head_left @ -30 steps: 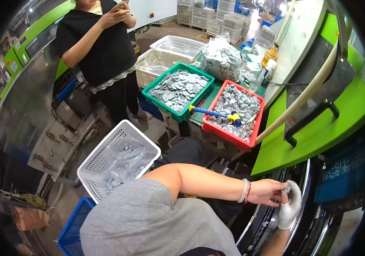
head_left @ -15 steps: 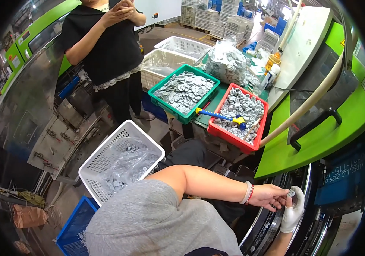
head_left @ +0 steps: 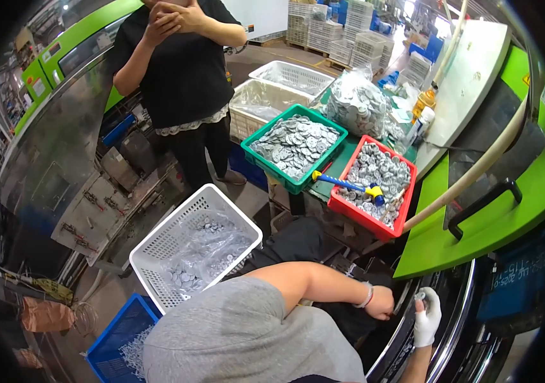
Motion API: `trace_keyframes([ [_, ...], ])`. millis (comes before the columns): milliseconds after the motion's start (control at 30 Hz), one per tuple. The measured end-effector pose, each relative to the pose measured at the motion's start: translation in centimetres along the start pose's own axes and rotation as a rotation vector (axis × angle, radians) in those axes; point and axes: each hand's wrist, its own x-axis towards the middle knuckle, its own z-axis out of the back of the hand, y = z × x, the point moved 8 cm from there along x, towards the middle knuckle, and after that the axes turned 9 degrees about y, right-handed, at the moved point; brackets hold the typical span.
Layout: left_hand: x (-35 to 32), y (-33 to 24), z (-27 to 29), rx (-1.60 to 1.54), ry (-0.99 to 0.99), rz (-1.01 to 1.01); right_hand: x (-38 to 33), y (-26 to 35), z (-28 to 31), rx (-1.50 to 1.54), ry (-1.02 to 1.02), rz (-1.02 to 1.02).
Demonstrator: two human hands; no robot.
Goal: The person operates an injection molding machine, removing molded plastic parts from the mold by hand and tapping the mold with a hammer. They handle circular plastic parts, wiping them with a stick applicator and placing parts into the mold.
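Observation:
My right hand (head_left: 427,320), in a white glove that leaves the thumb bare, pinches a small round grey part (head_left: 419,296) between thumb and finger, beside the machine's bright metal rails (head_left: 456,319). My left hand (head_left: 381,303), bare with bracelets at the wrist, is apart from it to the left, low over the dark machine edge. Its fingers are curled closed; whatever may be inside them is hidden. On the bench beyond, a red bin (head_left: 366,225) holds many grey round parts, and a blue and yellow hammer (head_left: 349,186) lies across it.
A green bin (head_left: 298,186) of flat grey discs stands beside the red one, with a filled clear bag (head_left: 356,102) behind. A white basket (head_left: 151,255) and a blue crate (head_left: 103,354) sit at left. Another person (head_left: 183,70) stands beyond. A green machine door (head_left: 476,220) is at right.
My left hand has drawn away from the small part, back to the left, and its fingers have curled closed. The part stays in my gloved right hand. The whole view has shifted slightly.

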Motion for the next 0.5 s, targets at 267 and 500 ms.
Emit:
trace_keyframes([
  [267, 0.6, 0.7, 2.3, -0.076, -0.043, 0.117, -0.8, -2.3, 4.3, 0.070, -0.170, -0.028],
  [500, 0.5, 0.7, 2.5, -0.080, 0.003, 0.169, -1.7, -4.5, 7.3, 0.096, -0.247, -0.012],
])
